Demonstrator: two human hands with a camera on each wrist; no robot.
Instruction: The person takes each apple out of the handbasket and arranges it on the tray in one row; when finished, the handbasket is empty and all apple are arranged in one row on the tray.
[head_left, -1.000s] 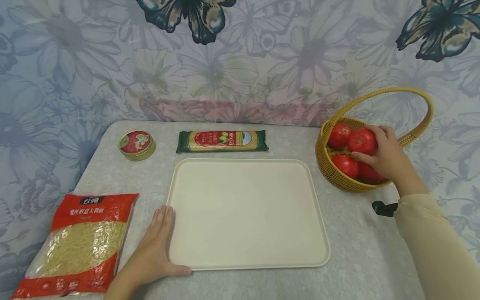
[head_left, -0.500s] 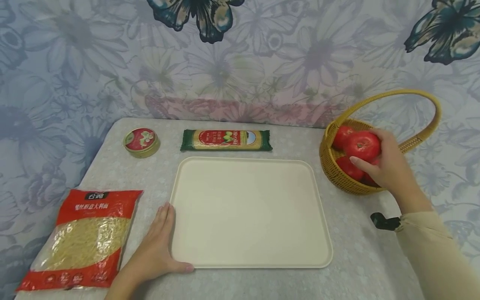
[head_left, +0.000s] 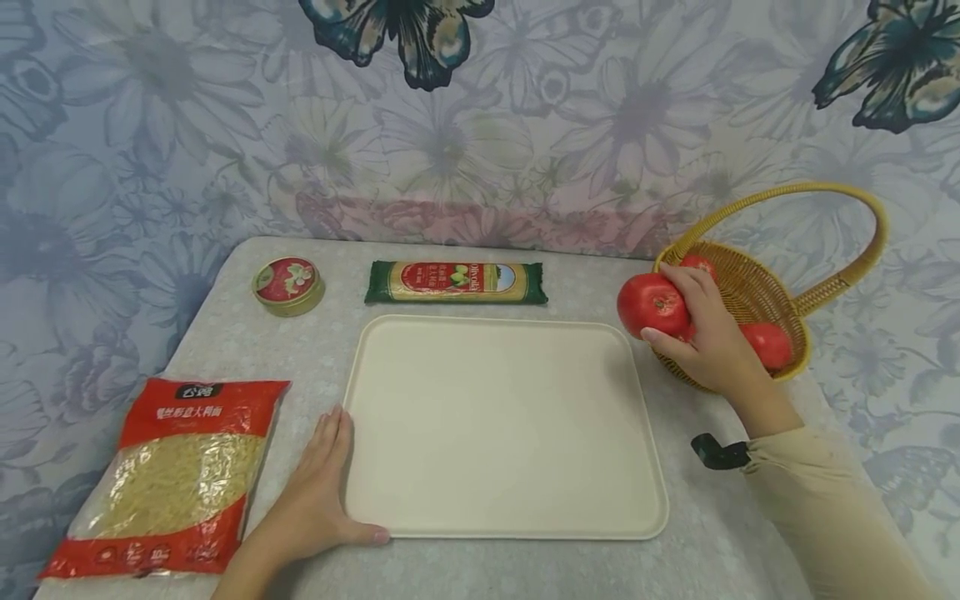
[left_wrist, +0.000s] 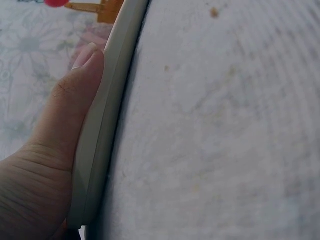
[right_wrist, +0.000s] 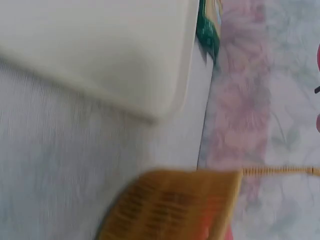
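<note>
The fingers of the right hand (head_left: 708, 342) curl around a tomato (head_left: 649, 303), right of centre; a loose hold could drop it, a low swing knock the basket (head_left: 750, 287). The left hand's (head_left: 318, 492) straight fingers touch the tray (head_left: 506, 425). Only the left wrist view shows its outer wall (left_wrist: 102, 140) side-on.
</note>
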